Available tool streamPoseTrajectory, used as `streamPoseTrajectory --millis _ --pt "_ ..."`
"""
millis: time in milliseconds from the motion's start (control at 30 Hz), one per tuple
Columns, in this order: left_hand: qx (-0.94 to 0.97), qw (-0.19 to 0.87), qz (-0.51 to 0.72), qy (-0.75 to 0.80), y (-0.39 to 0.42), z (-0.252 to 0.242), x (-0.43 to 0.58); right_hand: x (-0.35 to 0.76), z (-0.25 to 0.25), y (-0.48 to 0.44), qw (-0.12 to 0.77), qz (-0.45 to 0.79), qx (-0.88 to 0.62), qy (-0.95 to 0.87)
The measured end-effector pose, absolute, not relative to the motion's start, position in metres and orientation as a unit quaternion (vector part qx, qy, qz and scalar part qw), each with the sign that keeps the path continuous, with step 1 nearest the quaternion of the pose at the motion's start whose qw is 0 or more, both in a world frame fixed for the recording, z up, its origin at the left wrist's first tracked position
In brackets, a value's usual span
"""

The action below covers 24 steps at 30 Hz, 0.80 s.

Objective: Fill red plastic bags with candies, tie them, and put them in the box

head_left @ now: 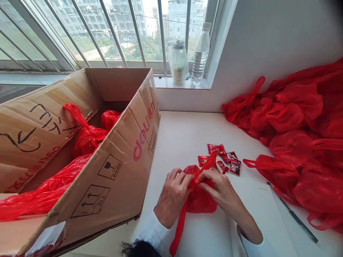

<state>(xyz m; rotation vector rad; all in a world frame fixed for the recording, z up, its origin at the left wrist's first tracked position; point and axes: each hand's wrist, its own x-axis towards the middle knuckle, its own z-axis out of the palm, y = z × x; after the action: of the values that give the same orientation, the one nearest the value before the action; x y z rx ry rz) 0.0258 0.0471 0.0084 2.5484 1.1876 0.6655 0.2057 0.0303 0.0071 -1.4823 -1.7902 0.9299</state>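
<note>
A small red plastic bag [201, 199] lies on the white table under both hands, its top gathered into a twist. My left hand [175, 191] pinches the gathered plastic on the left side. From the right, my right hand [218, 185] grips the same neck, thumb and fingers pressed together. One long red strip of the bag hangs toward the near edge below my left hand. Just beyond the hands lie several small red wrapped candies [235, 166], partly hidden by the bag's raised end. What the bag contains is hidden.
To the left stands an open cardboard box [125, 157] with red bags inside. A large heap of red bags [297, 142] covers the right side. A black pen [294, 214] lies near it. A plastic bottle [200, 55] and a bagged cup [178, 64] stand on the windowsill.
</note>
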Motion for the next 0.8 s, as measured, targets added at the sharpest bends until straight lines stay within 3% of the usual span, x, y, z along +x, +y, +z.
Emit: streamPoseTrajectory --millis 200,333,467,567,700,800 --pt "0.841 0.127 0.281 0.444 0.029 0.010 0.008 0.210 0.008 0.023 0.378 0.460 -0.556 -0.579" --pt "0.771 0.200 0.353 0.491 0.019 0.012 -0.016 0.231 -0.009 0.022 0.416 0.444 -0.592 -0.530" --pt "0.699 0.272 0.355 0.558 0.013 0.014 -0.032 0.259 -0.010 0.018 0.338 0.425 -0.611 -0.576" --pt "0.745 0.217 0.323 0.542 0.007 0.025 -0.026 0.260 0.008 0.016 0.262 0.370 -0.593 -0.665" --pt "0.852 0.068 0.260 0.449 0.012 0.036 -0.001 0.225 0.030 0.025 0.250 0.290 -0.539 -0.750" --pt "0.867 0.031 0.209 0.451 0.025 0.033 0.010 0.195 0.033 0.036 0.247 0.277 -0.544 -0.753"
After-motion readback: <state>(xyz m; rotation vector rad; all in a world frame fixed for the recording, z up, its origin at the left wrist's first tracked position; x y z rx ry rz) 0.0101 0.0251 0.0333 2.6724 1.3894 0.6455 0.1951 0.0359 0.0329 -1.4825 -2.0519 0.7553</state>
